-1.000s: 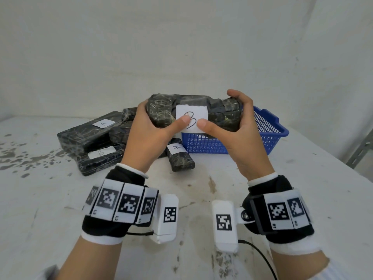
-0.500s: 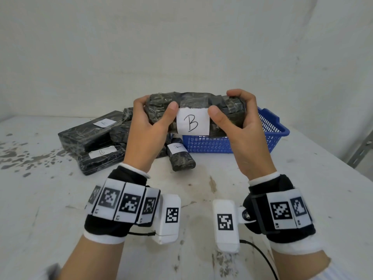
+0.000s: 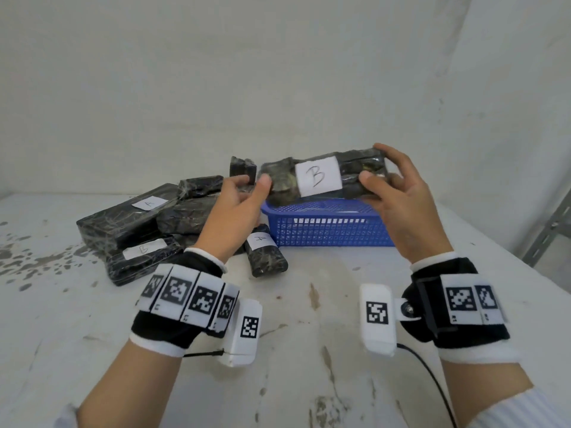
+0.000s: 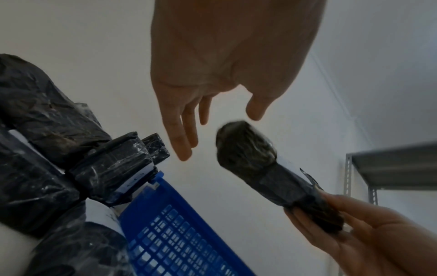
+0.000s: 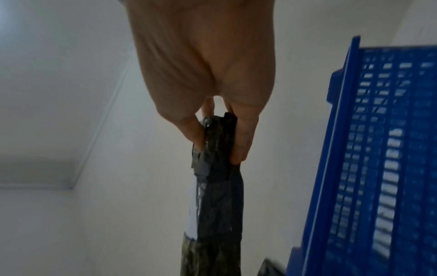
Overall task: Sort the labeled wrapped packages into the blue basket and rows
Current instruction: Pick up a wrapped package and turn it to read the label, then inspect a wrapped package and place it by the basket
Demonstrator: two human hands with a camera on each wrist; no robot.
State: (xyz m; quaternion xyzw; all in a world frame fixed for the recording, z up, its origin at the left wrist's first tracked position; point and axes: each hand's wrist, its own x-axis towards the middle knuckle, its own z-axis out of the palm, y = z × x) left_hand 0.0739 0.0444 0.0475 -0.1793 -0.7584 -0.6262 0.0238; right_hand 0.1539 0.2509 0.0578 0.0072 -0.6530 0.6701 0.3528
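head view downward, wrist views upward (close)

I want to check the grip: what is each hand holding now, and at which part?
The right hand grips the B package at its right end. The left hand is open and holds nothing.

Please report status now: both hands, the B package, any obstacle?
Right hand grips B package over basket. Left hand open, off it. Nothing in the way.

The blue basket (image 3: pixel 330 233) lies open from above; the package pile (image 3: pixel 148 223) crowds its left side, bare desk (image 3: pixel 309 381) in front.
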